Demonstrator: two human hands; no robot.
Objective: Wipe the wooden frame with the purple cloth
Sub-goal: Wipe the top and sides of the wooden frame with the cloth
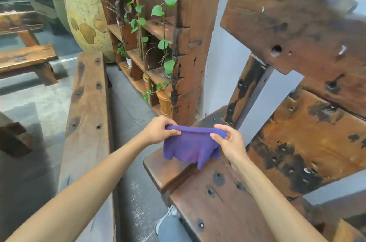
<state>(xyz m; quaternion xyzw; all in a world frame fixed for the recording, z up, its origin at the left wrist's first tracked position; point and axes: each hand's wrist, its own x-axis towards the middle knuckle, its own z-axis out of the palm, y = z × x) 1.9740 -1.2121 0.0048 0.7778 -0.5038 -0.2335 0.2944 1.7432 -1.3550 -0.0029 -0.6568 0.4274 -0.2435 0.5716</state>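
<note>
Holding the purple cloth [191, 147] stretched between both hands, above the near end of the wooden frame [297, 142] and not yet flat on it. Left hand [158, 131] pinching the cloth's top left corner, thumb over the edge and fingers curled behind. Right hand [227, 140] pinching the top right corner the same way, fingers bent round the fabric. Lower edge of the cloth hanging loose, close over the dark plank [168, 170] at the frame's corner; cannot tell whether touching it or just above.

Looks like the readying step: spreading or folding the cloth before the wiping proper. Next, probably: gathering the cloth into one palm, laying it down on the plank, and pressing along the grain. Worth minding the bolt holes and rough patches in the wood, likely to snag the fabric
</note>
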